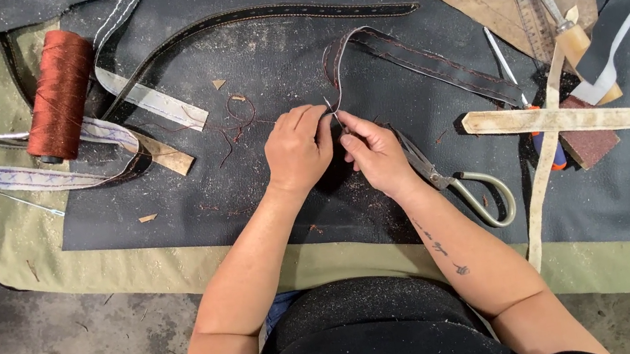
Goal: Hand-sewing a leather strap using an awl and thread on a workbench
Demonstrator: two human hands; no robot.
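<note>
A dark stitched leather strap curls across the black mat on the worktop — its near end is pinched between both hands. The left hand has its fingers closed on the strap; the right hand nips it too. Scissors lie just beside the right wrist; a rust-red thread spool stands well apart.

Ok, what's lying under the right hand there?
The scissors run under the right hand: the looped handle shows beside the wrist and part of the blades is visible, while the blade tips are covered. Beneath them is the black leather sheet.
</note>
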